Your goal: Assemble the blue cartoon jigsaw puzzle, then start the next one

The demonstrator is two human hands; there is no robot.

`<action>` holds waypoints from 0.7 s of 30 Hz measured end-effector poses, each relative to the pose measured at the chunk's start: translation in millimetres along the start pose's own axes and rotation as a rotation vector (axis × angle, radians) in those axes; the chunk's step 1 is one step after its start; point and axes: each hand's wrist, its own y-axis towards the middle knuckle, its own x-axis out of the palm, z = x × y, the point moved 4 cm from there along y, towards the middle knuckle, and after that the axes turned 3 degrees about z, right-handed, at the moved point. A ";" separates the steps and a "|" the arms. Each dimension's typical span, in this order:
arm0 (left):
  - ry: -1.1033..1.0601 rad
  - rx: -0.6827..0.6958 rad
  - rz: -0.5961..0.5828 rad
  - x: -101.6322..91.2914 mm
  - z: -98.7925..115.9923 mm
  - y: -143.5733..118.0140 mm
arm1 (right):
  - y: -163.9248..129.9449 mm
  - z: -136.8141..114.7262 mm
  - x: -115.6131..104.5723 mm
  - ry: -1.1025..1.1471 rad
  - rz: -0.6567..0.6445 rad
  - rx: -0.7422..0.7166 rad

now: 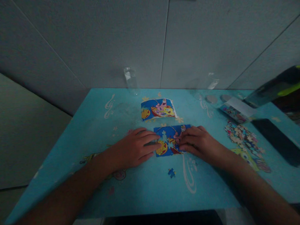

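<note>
puzzle lying mid-table, between both hands | left hand flat, fingers pressing its left edge | right hand fingers pressing its right side, grasping nothing | loose piece sitting nearer front edge

No text, label, brand name or number can be read anywhere in the view. White swirling marks are printed on the counter, one near the far left edge and one near the front, but they are seen as ornament, not as letters. Cartoon pictures are carried by the puzzle and by the reference picture behind it; no wording is made out on either. A small printed card is laid at the right, and its print is too dim and too small to be read. Nothing legible is shown on the loose puzzle pieces.
</note>
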 end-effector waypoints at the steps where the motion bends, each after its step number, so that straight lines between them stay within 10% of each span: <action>1: -0.003 0.000 0.001 -0.2 -0.1 0.0 | -0.2 -0.3 -1.1 0.004 -0.003 0.000; 21: 0.015 0.004 -0.041 1.5 -0.7 0.2 | -2.2 0.6 5.3 0.069 -0.094 -0.038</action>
